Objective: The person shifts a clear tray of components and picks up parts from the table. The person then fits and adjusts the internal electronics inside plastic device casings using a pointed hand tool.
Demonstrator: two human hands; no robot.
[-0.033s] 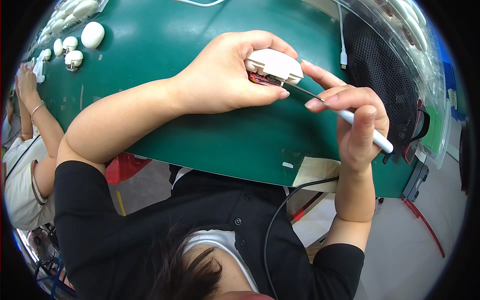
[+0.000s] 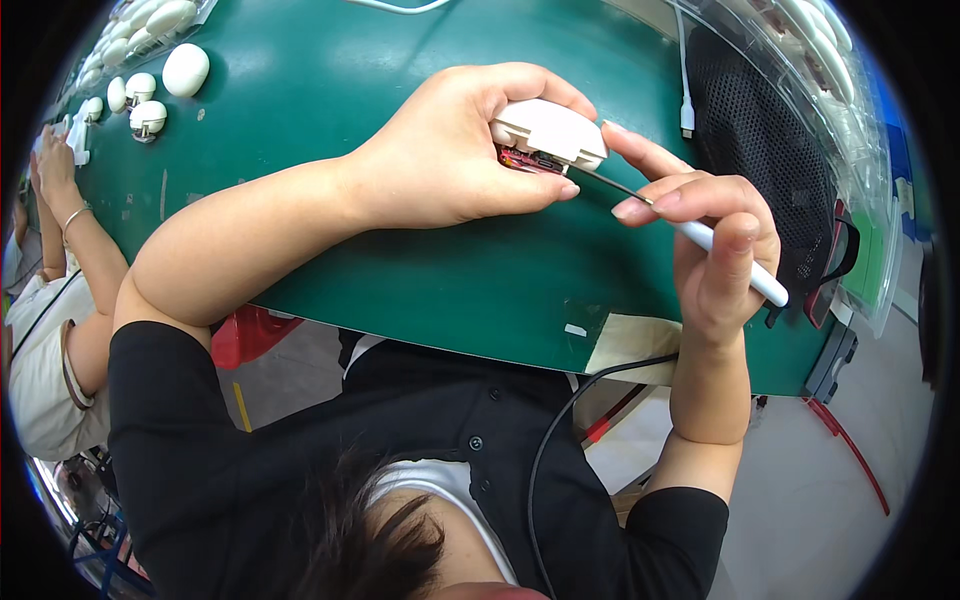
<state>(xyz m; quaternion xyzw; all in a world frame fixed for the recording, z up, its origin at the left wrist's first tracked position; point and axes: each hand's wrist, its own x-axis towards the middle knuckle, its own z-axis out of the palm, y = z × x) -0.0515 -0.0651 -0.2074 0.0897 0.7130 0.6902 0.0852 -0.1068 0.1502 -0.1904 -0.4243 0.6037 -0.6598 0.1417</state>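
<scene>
Both hands meet over the middle of the green worktop [image 2: 330, 60]; our left hand [image 2: 450, 150] curls around a small white plastic housing [image 2: 548, 130], fingers wrapped over its far side and thumb pressed along the near edge, so the open underside with its red circuit board [image 2: 525, 160] faces us; our right hand [image 2: 715, 240] pinches a slim white-handled tool [image 2: 735, 262] like a pen, thumb and forefinger closed on the shaft, the dark metal tip [image 2: 600, 185] reaching left to the edge of the board, touching it or just beside it.

We judge the risks to lie at that tip; it could skid off the board and scratch a part or nick the left thumb, which lies just beside it; a loose grip on the smooth housing could let it twist, since it is held in the air above the worktop and rests on nothing.

Our left forearm comes in from the lower left and crosses up to the centre, wrist bent inward; our right forearm rises nearly straight from the near edge, wrist cocked left, the spare fingers folded under the handle.

To the right sit a black mesh object [image 2: 750, 130] and a clear plastic tray [image 2: 850, 120]; a white cable [image 2: 685, 90] lies between them and the housing; at the far left lie white egg-shaped shells [image 2: 185, 70], and another person's arm [image 2: 70, 230] rests at the left edge.
</scene>
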